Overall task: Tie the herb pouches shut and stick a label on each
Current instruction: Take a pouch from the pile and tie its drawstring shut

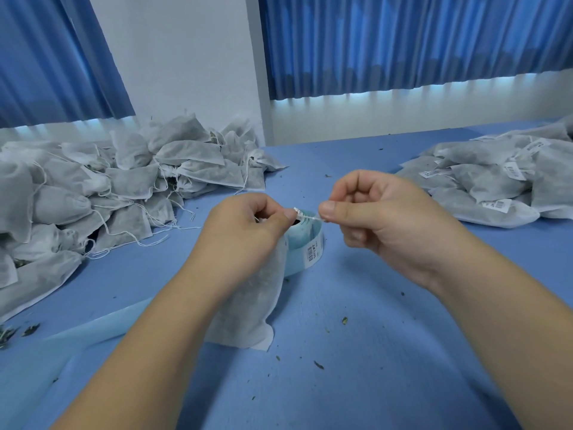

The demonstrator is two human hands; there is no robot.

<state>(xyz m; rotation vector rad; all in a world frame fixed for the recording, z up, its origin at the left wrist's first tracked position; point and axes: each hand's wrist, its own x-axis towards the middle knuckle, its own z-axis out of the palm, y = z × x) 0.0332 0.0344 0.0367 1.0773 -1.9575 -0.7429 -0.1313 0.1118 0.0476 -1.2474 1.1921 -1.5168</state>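
Above blue table (356,321), pouch (257,305) hangs from left hand (245,231), right hand (384,218) pinching its string (310,217).

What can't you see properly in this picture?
- Head view: the pouch top is hidden inside the left hand.
- The label between both grips is too small to read; the right hand covers its end.
- The label roll is half hidden behind the pouch.

Your label roll (305,243) shows one barcode sticker (312,251) with a line of characters beside the bars, too small to read, and the stickers on the labelled pouches (496,181) to your right carry barcodes whose print is likewise too blurred to make out.
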